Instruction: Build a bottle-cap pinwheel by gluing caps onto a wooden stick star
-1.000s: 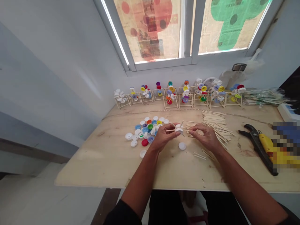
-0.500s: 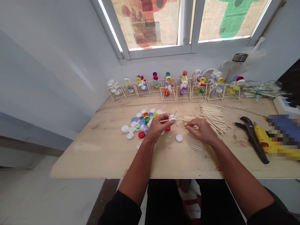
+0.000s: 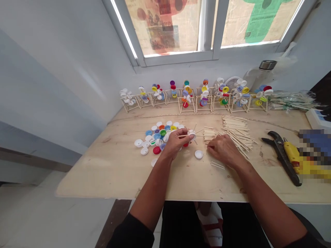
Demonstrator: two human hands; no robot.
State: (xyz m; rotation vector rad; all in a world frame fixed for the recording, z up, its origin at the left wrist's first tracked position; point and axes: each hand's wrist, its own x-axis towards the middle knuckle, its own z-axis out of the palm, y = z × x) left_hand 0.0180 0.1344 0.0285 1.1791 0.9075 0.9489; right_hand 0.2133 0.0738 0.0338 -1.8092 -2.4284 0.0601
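Note:
My left hand [image 3: 177, 143] is closed, pinching a white bottle cap [image 3: 192, 135] from which several thin wooden sticks stick out like spokes. Below it, a loose white cap [image 3: 199, 154] lies on the table. My right hand [image 3: 223, 150] rests low over the tabletop with its fingers curled together; whether a stick is in them is hidden. A small row of short sticks [image 3: 209, 134] lies just beyond its fingertips, and a larger pile of sticks [image 3: 235, 125] is behind the hand. A few sticks [image 3: 217, 165] lie in front of it.
Coloured bottle caps [image 3: 157, 150] are heaped left of my left hand. Stick frames with cap wheels [image 3: 186, 106] line the back of the table. On the right lie black-handled cutters [image 3: 280, 155] and a yellow glue gun [image 3: 291, 156]. A flask [image 3: 267, 65] stands by the wall.
My right hand has come down and a little nearer, its fingers curling closer to the table. My left hand keeps hold of the cap with sticks. The view has shifted slightly.

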